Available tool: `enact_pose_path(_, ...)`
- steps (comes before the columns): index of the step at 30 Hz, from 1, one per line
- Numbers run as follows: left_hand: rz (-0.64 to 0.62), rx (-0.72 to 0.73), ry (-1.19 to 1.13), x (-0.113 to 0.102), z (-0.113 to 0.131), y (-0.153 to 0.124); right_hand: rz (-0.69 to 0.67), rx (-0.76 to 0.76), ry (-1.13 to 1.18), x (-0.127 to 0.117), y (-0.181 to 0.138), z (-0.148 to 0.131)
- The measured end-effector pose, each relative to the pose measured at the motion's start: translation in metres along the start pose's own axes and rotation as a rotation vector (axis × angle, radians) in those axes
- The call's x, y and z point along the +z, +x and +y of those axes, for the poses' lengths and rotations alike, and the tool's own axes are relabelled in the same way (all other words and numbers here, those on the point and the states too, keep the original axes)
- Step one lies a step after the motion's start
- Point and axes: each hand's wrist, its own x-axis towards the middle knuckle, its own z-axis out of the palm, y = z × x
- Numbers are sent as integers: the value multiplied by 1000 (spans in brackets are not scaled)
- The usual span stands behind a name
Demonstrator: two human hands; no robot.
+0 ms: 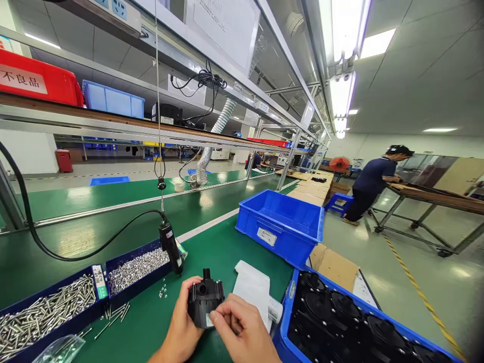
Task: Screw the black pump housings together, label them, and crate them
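My left hand (186, 322) is wrapped round a black plastic pump housing (204, 302), with a stubby pipe pointing up from its top. On the lower side of the housing is a small white label (208, 319). The thumb and forefinger of my right hand (244, 327) are pinched together at that label's edge. Just beyond this hand lies a white sheet (252, 290) beside a white roll (275, 308). A black electric screwdriver (171, 247) hangs on a cable, behind and left of the housing.
At left are bins of long screws (45, 312) and small nuts (138, 267), with loose ones on the green bench. An open blue crate (280, 222) stands behind; another crate (289, 322) holds several black housings at right. A person (374, 181) works at a trolley.
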Motion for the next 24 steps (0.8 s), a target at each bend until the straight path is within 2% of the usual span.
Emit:
enact_pose_path(3, 6, 18, -15, 1, -1, 0, 137, -287, -209, 2, -4, 1)
enact_pose_path(5, 22, 19, -38, 1, 2, -1, 239, -360, -265, 1, -5, 4)
enact_pose_path(7, 54, 9, -58, 3, 7, -1, 281, -215, -208, -4, -5, 8)
enact_pose_path(9, 76, -5, -65, 3, 12, -2, 254, 4, -86, -9, -5, 12)
enact_pose_path(11, 71, -4, -57, 4, 13, -2, 209, 123, 16, -12, -7, 15)
enact_pose_path(16, 78, 148, -16, 9, 0, -6, 189, 85, -13, 4, -16, 11)
enact_pose_path(19, 127, 210, -36, 16, -9, -13, 100, 39, -35, 8, -18, 3)
enact_pose_path(22, 158, 253, -50, 24, -13, -20, -32, 26, 99, -13, -20, -1)
enact_pose_path(24, 87, 237, -50, 32, -11, -26, -64, 66, 243, -38, -28, -4)
